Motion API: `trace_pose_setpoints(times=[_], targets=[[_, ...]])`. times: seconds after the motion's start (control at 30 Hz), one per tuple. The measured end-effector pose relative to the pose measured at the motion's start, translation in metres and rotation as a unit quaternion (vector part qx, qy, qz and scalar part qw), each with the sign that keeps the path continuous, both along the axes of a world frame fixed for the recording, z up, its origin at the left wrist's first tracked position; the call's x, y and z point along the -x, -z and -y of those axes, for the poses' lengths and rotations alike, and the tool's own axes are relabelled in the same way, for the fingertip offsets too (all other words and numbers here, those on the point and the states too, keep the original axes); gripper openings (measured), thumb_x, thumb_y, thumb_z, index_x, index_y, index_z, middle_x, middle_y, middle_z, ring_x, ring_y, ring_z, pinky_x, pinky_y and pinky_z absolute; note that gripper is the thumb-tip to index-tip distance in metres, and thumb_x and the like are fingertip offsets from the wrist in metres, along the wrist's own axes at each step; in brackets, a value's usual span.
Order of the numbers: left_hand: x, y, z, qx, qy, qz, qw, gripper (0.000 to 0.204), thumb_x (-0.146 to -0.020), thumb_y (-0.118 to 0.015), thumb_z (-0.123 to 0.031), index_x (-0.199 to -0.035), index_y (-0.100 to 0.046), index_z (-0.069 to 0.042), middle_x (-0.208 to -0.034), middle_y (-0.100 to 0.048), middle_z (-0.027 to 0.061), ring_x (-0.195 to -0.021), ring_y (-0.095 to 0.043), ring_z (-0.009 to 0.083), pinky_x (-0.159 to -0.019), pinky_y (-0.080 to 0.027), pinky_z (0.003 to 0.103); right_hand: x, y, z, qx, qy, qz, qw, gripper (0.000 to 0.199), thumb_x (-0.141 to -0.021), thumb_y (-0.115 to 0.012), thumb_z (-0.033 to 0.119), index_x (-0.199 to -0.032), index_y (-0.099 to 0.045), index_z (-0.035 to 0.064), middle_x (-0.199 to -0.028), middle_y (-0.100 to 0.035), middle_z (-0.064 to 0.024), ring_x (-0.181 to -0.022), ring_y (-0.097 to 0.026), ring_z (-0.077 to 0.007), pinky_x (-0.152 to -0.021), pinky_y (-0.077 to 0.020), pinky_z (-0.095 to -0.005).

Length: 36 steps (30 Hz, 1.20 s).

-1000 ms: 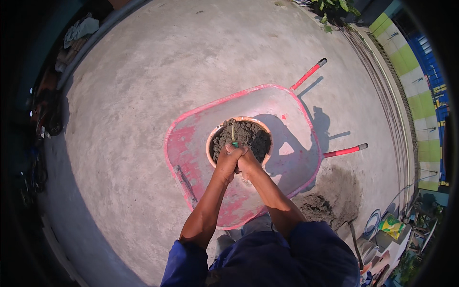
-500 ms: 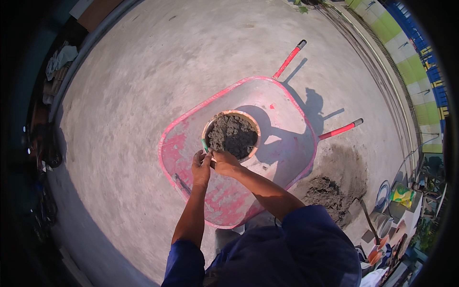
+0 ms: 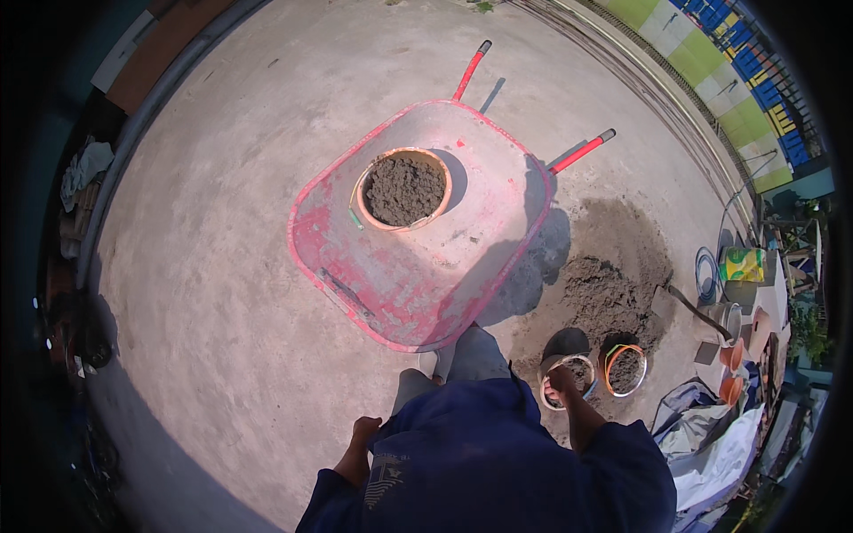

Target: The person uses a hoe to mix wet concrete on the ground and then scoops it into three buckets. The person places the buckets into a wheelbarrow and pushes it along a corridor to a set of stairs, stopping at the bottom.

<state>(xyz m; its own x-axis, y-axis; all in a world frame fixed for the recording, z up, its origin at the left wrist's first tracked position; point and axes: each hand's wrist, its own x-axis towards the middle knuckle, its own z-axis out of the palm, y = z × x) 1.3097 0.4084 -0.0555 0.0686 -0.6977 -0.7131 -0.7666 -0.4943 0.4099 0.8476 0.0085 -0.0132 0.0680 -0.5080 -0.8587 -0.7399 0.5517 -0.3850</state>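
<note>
In the tray of a red, worn wheelbarrow [image 3: 418, 302] stands an orange bucket [image 3: 363, 207] filled with grey wet mortar [image 3: 404, 189]. No hand touches this bucket. Down at my right side, my right hand [image 3: 560, 387] is closed at the near rim of a second bucket [image 3: 553, 402], seemingly on its handle, with mortar inside. Right beside it is a third, orange-rimmed bucket [image 3: 641, 377], also holding mortar. My left hand [image 3: 364, 433] hangs by my left hip against my clothing, its fingers mostly hidden.
A mortar heap [image 3: 609, 289] spreads on the concrete floor [image 3: 204, 266] right of the wheelbarrow, with a long-handled shovel [image 3: 697, 311] at its edge. Farther right lie a coiled hose [image 3: 707, 274], a green-yellow bag [image 3: 743, 264] and crumpled sheets [image 3: 711, 453]. The wheelbarrow handles [image 3: 582, 151] point away from me.
Both hands have left the mortar bucket in the wheelbarrow. My right hand has moved down to a bucket on the floor, my left to my hip. The view has shifted, bringing two floor buckets into sight.
</note>
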Motion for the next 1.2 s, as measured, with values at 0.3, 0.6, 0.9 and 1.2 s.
trace_pose_setpoints(times=[0.3,0.6,0.9,1.2], targets=[[-0.002,-0.072,0.079,-0.069,-0.54,-0.214,0.811,0.035,-0.088,-0.057,-0.029,-0.11,-0.055,-0.003,-0.086,-0.06,0.0091,-0.065,-0.059,0.0163,-0.047,-0.047,0.03,0.053,-0.038,-0.219,0.009,0.141,-0.016,0.99,0.023,-0.087,-0.052,0.028,-0.077,-0.057,0.0076,-0.063,-0.056,-0.006,-0.047,-0.054,-0.0199,-0.048,-0.0455,-0.0351],[0.036,-0.109,0.169,-0.05,-0.409,-0.126,0.903,0.039,-0.087,-0.057,-0.029,-0.116,-0.053,-0.003,-0.088,-0.06,0.0078,-0.064,-0.058,0.0157,-0.048,-0.046,0.028,0.111,-0.016,-0.278,0.009,0.529,0.05,0.847,0.025,-0.087,-0.057,0.027,-0.084,-0.058,0.0023,-0.069,-0.059,-0.0075,-0.052,-0.056,-0.0162,-0.045,-0.0459,-0.0316],[0.255,-0.128,0.231,-0.162,-0.314,-0.098,0.93,0.034,-0.087,-0.061,-0.027,-0.112,-0.056,-0.004,-0.086,-0.061,0.007,-0.067,-0.059,0.0161,-0.054,-0.048,0.029,0.222,0.115,-0.283,-0.037,0.317,-0.094,0.943,0.038,-0.08,-0.052,0.035,-0.082,-0.07,0.0013,-0.091,-0.067,-0.0231,-0.092,-0.064,-0.0367,-0.086,-0.0493,-0.0428],[0.399,-0.135,0.277,-0.183,-0.17,-0.097,0.963,0.043,-0.089,-0.06,-0.023,-0.123,-0.052,0.001,-0.095,-0.065,0.0102,-0.081,-0.063,0.0155,-0.068,-0.05,0.028,0.35,0.201,-0.083,-0.02,0.264,-0.131,0.955,0.047,-0.081,-0.064,0.034,-0.114,-0.06,0.002,-0.116,-0.06,-0.0217,-0.112,-0.056,-0.0358,-0.094,-0.0456,-0.0427]])
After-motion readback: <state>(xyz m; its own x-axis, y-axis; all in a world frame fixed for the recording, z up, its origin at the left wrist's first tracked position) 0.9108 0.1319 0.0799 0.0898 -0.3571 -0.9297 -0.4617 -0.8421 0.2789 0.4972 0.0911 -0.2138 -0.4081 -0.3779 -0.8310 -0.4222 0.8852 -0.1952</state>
